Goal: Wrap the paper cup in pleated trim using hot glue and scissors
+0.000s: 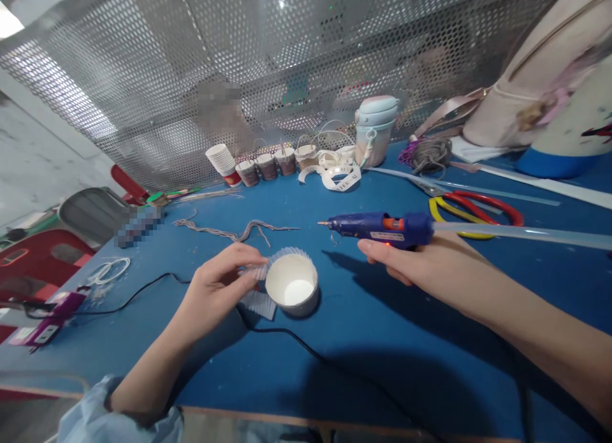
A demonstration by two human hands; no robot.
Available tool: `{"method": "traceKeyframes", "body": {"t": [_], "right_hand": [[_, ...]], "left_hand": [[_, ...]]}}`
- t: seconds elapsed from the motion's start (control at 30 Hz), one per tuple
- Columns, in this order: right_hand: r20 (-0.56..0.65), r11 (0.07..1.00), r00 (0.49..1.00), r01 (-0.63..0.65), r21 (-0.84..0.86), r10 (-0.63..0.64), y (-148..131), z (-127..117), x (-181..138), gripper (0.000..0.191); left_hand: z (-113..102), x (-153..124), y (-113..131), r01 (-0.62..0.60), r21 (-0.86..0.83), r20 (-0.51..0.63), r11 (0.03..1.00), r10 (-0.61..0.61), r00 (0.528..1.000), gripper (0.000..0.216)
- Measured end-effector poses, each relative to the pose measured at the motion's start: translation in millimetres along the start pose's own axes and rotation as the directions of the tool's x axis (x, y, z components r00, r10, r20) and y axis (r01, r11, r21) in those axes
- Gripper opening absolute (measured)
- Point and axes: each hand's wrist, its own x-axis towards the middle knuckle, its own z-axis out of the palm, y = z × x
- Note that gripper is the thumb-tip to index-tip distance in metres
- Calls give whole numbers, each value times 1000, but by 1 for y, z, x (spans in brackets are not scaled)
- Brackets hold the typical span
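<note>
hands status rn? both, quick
Left hand: closed, fingers pinching the pleated strip beside the cup.
Right hand: closed, holding the glue gun, nozzle clear of the cup.

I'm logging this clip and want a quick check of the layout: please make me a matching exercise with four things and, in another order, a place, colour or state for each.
Things
1. Glue gun
2. White cup
3. Scissors
4. Cup stack

Descriptions
A. At the left end of a row of small cups
B. Held in the right hand
C. Open top up, just to the right of the left hand
D. Red and yellow handles

Pairs: 1-B, 2-C, 3-D, 4-A
</note>
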Motion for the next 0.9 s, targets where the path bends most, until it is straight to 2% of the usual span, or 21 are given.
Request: {"method": "traceKeyframes", "body": {"t": [0.17, 0.43, 0.53, 0.63, 0.73, 0.9], "right_hand": [[1, 997, 1000, -13, -73, 14, 1, 10, 9, 21], [-29, 952, 994, 88, -293, -101, 26, 22, 21, 25], [-46, 930, 993, 85, -356, -109, 32, 25, 25, 29], [-62, 922, 996, 33, -386, -61, 32, 22, 27, 37], [-19, 906, 999, 31, -423, -44, 27, 15, 26, 42], [0, 914, 999, 47, -403, -52, 22, 2, 10, 36]], "left_hand": [[0, -5, 4, -97, 127, -7, 987, 99, 995, 27], [3, -9, 11, -195, 304, 22, 933, 197, 980, 22], [6, -10, 12, -215, 340, 35, 915, 216, 976, 21], [8, -12, 12, -224, 351, 41, 909, 224, 974, 21], [9, -14, 11, -219, 350, 34, 911, 221, 975, 20], [10, -16, 9, -219, 331, 25, 918, 223, 974, 18]]}}
